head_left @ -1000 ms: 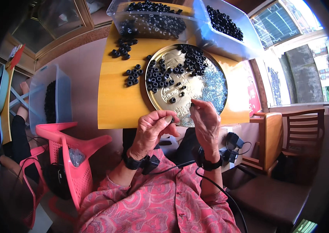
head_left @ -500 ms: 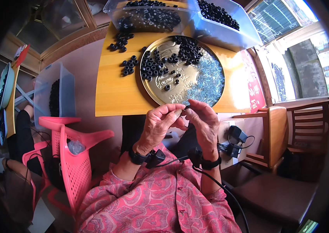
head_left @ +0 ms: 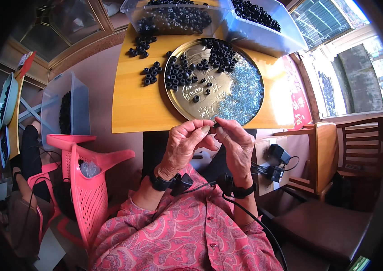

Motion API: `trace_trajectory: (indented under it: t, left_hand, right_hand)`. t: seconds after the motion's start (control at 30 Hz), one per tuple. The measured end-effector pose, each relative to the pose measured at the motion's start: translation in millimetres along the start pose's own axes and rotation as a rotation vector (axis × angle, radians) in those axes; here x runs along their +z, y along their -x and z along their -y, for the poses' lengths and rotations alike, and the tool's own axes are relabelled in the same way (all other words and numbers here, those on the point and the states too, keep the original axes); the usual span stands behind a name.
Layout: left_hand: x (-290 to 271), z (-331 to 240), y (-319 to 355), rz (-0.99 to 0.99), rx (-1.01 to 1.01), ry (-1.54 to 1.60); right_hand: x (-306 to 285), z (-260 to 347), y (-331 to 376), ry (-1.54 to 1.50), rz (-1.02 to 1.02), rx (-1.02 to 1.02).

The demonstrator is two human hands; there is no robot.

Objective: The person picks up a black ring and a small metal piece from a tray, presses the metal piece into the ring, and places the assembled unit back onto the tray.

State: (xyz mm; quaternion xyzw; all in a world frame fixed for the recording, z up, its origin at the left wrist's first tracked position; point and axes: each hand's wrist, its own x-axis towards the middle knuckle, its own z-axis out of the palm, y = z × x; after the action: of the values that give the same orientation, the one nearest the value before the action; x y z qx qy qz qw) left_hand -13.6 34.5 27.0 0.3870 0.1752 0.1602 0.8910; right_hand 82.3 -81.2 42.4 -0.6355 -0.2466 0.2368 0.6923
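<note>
Just off the table's near edge, my left hand (head_left: pixel 183 143) and my right hand (head_left: pixel 237 143) meet fingertip to fingertip. Between their pinched thumbs and forefingers sits a small black ring-shaped piece (head_left: pixel 215 126), mostly covered by the fingers. Beyond them lies a round gold-coloured metal tray (head_left: pixel 188 107). Loose black ring-shaped pieces (head_left: pixel 180 74) are spread over its left and far parts. Many tiny clear bluish bits (head_left: pixel 241 97) cover its right side.
Two clear plastic bins (head_left: pixel 268 40) of black pieces stand at the table's (head_left: pixel 132 108) far side. More black pieces (head_left: pixel 151 73) lie left of the tray. A pink chair (head_left: pixel 87 180) is at left, a wooden chair (head_left: pixel 325 158) at right. Cables (head_left: pixel 264 221) run from black wrist straps.
Both hands stay pinched together on the small black piece, with slight finger movement. The table and tray sit slightly shifted in view.
</note>
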Motion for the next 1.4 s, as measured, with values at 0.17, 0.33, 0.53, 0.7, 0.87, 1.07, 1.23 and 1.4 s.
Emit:
trace_trajectory:
  t: [0.17,0.33,0.53,0.7,0.87,1.07,1.23,1.4]
  left_hand:
    - [-2,2,-1,0.026,-0.025,0.034]
    - [3,0,-3,0.016,-0.047,0.110]
    - [4,3,-6,0.041,-0.062,0.086]
    - [7,5,-7,0.046,-0.064,-0.038]
    - [8,6,-8,0.029,-0.099,-0.067]
    - [9,7,-10,0.018,-0.092,-0.050]
    - [8,9,-10,0.025,-0.099,-0.058]
    - [11,7,-10,0.039,-0.112,-0.020]
  right_hand:
    - [-2,-3,1,-0.063,0.001,0.044]
    - [-5,-9,3,-0.241,-0.011,0.037]
    - [-10,-9,4,-0.277,-0.030,0.044]
    - [-14,-12,7,-0.287,-0.044,0.073]
    - [-12,-9,6,-0.251,-0.103,0.128]
    - [-12,-13,8,-0.075,-0.084,-0.077]
    - [-12,-16,9,-0.123,-0.091,-0.028]
    - [-14,-18,9,-0.316,-0.091,0.051]
